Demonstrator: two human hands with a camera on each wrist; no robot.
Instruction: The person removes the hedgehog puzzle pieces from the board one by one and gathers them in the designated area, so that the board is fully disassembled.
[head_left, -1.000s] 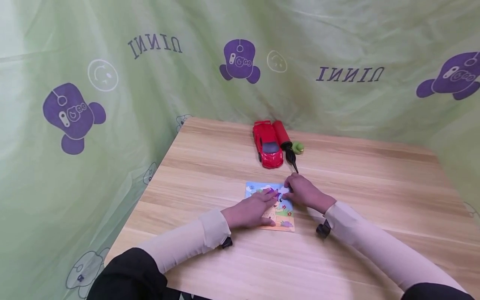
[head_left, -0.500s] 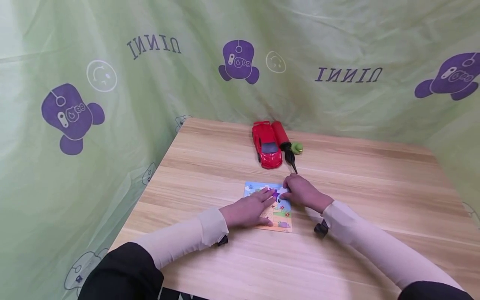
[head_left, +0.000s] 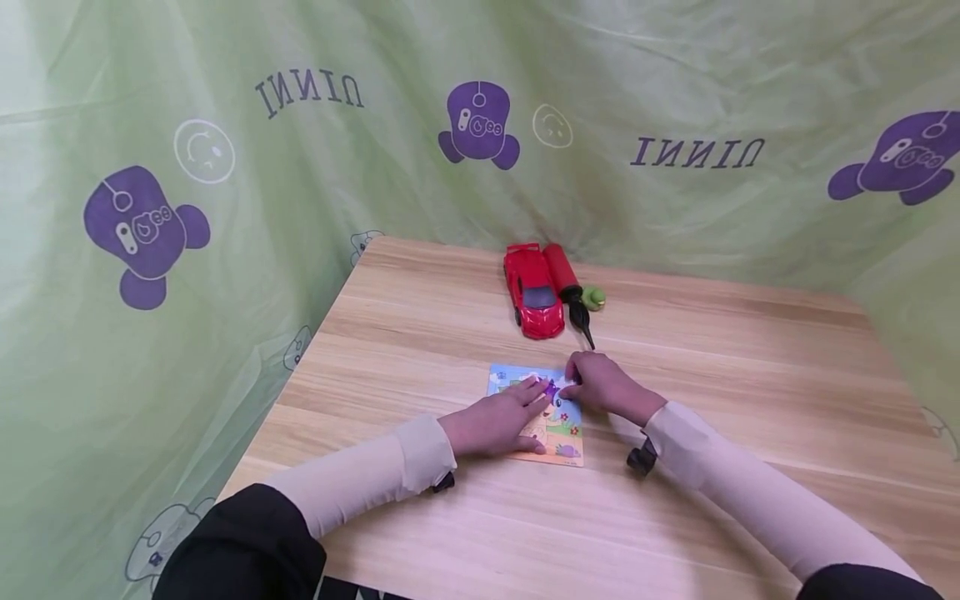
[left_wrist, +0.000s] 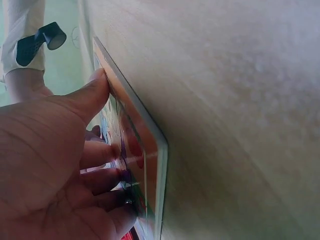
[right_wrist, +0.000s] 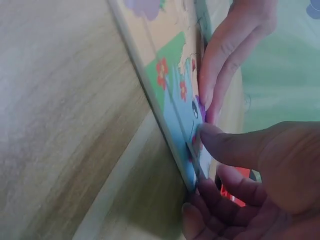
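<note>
over the last second, minor displacement noted; the black sleeve (head_left: 236, 542) of the left arm has shifted outward, to the left; its pale cuff (head_left: 426, 450) and the left hand (head_left: 495, 423) have drawn a little the same way; the puzzle (head_left: 564, 427) has crept very slightly leftward relative to the red car (head_left: 534, 292); the head view itself has swung marginally.

in the head view the left hand (head_left: 495, 423) covers much of the jigsaw puzzle (head_left: 564, 427), and the right hand (head_left: 611, 392) hides its far right corner — its fine print is too small to read. the left wrist view crops the puzzle at the bottom. in the right wrist view the pinched puzzle piece (right_wrist: 197, 162) is nearly edge-on, its picture indistinct — and a red object (right_wrist: 233, 198) is mostly masked.
</note>
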